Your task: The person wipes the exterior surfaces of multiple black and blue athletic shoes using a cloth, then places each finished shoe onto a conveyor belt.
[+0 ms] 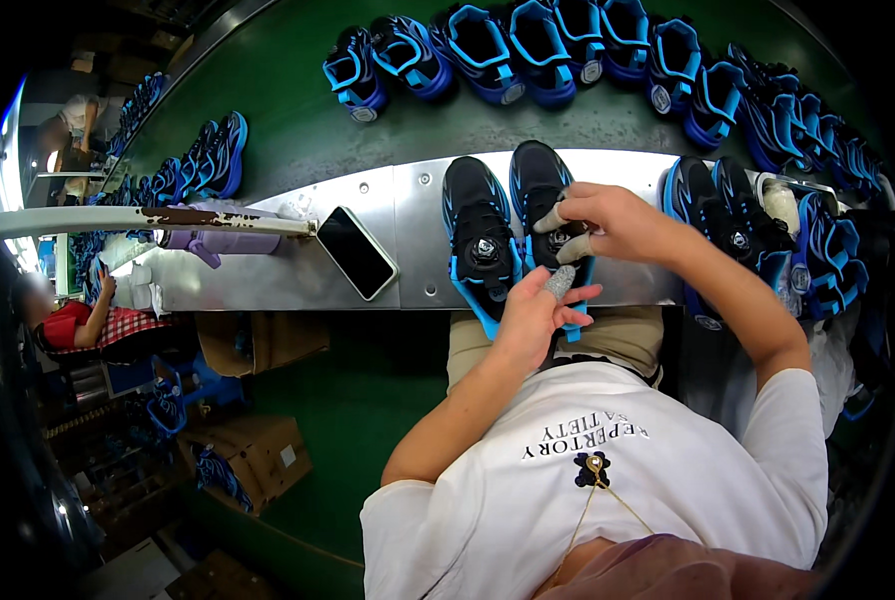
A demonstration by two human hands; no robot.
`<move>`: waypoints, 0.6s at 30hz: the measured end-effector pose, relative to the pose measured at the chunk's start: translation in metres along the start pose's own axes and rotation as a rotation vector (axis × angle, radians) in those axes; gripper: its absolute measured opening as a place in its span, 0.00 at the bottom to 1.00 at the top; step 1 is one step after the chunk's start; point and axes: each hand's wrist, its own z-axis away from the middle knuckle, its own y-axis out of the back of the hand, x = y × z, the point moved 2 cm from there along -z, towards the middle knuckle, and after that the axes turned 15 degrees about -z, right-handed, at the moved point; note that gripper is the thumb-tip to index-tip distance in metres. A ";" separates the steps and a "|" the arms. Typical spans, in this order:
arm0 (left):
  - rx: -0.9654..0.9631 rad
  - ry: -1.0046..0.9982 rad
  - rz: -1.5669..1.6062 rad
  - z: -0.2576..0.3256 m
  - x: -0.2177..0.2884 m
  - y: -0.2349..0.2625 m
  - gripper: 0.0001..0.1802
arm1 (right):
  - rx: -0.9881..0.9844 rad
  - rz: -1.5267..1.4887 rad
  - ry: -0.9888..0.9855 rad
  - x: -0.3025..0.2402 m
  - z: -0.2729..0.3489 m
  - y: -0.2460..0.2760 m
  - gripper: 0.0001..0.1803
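Note:
Two black sneakers with blue trim lie side by side before me, toes pointing away. On the left sneaker [480, 215] a round silver dial sits on the tongue. My right hand [618, 225] reaches over the right sneaker [541, 168], its covered thumb and finger closed around the dial area, which they partly hide. Over the same shoe's heel opening is my left hand [543, 312], fingers spread, one wearing a grey cover and pointing at the dial. Whether the left fingertips touch the shoe I cannot tell.
A phone [356, 253] lies on the metal ledge [408, 200], beside a lilac bottle [230, 238] and a worn white bar [118, 222]. More sneakers [483, 50] line the green belt [298, 130]; others [713, 210] stand at right. Cartons [268, 455] and a seated person [78, 325] are at left.

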 end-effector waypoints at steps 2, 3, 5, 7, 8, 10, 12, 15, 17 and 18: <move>0.006 -0.018 -0.067 0.000 -0.002 -0.003 0.16 | -0.040 -0.012 0.025 0.000 -0.003 0.003 0.19; 0.003 -0.014 -0.066 -0.001 -0.003 -0.002 0.16 | -0.077 -0.018 0.051 0.001 -0.003 0.004 0.20; 0.010 -0.002 -0.100 -0.002 -0.002 0.001 0.17 | -0.024 -0.024 0.139 0.007 -0.002 -0.005 0.20; 0.030 0.014 -0.085 0.000 0.001 -0.002 0.17 | 0.086 0.116 -0.017 0.006 -0.002 -0.011 0.20; 0.049 0.030 -0.071 0.001 0.003 -0.003 0.17 | 0.084 0.126 0.055 0.009 -0.001 -0.010 0.18; 0.036 0.025 -0.087 0.002 0.004 -0.003 0.17 | 0.020 0.039 0.053 0.006 -0.002 0.000 0.17; 0.020 0.020 -0.100 0.001 0.003 -0.003 0.17 | -0.006 -0.026 0.122 0.011 -0.001 0.001 0.17; 0.027 -0.003 -0.075 0.000 0.000 -0.002 0.16 | 0.149 0.086 -0.006 0.015 0.003 -0.013 0.20; 0.030 0.011 -0.076 0.002 0.001 -0.003 0.16 | 0.143 0.088 0.022 0.015 0.002 -0.006 0.21; 0.031 0.016 -0.079 0.002 0.003 -0.003 0.16 | 0.066 0.055 0.132 0.014 -0.001 0.000 0.20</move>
